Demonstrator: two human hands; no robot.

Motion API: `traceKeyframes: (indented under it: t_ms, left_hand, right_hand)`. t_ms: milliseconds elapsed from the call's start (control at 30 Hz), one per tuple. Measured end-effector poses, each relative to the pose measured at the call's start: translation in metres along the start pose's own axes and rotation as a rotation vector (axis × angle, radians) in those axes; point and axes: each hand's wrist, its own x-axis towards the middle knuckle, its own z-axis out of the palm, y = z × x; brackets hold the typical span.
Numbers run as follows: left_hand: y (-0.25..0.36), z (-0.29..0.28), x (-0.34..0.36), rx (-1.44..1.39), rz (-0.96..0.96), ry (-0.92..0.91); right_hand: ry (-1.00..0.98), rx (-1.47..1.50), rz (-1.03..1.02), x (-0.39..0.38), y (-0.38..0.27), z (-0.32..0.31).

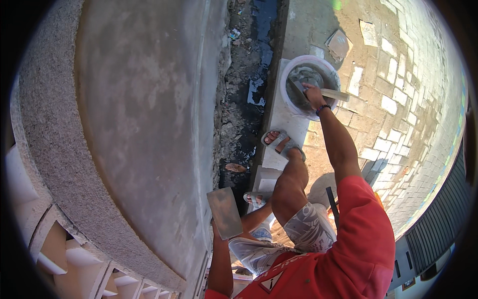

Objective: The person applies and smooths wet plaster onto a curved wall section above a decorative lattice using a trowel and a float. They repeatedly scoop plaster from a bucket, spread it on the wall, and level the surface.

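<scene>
My right hand (314,95) is closed on a trowel (334,94) with a pale handle, its blade dipping into a round, pale-rimmed bucket (285,84). Wet grey mortar (309,74) lies inside the bucket. A dark beaded band circles my right wrist. Lower down, a flat rectangular board (225,213), brown-grey and smeared, is held up at the end of my left forearm (221,264). That board covers my left hand, so its fingers are hidden.
On the left runs a smooth grey plastered surface (144,99) with a rough concrete edge (47,114). A wet, debris-strewn gutter (249,94) separates it from the kerb slabs (279,154) under my sandalled foot (283,143). Paving (393,99) and a loose tile (339,46) lie right.
</scene>
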Motion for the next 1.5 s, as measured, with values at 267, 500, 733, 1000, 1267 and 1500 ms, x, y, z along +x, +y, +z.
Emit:
traceKeyframes:
  t_ms: [267, 500, 733, 1000, 1267, 1500]
  left_hand:
    - [0.003, -0.013, 0.002, 0.079, -0.005, 0.075]
    - [0.003, 0.047, -0.018, 0.098, 0.021, -0.023]
    - [0.018, 0.098, -0.082, 0.221, -0.016, -0.025]
    - [0.027, 0.294, -0.253, 0.705, 0.276, 0.115]
    - [0.05, 0.367, -0.401, 0.578, 0.804, -0.555]
    - [0.075, 0.376, -0.529, 0.598, 1.284, -0.345]
  right_hand:
    - [-0.242, -0.326, -0.077, -0.002, -0.022, -0.024]
    - [-0.547, 0.244, 0.411, -0.05, -0.09, -0.072]
    - [-0.817, 0.691, 0.112, -0.228, -0.173, -0.087]
    - [-1.162, 1.086, -0.051, -0.442, -0.31, -0.018]
    - [-1.391, 1.017, -0.168, -0.575, -0.454, 0.04]
    - [-1.884, 0.776, -0.516, -0.708, -0.571, 0.074]
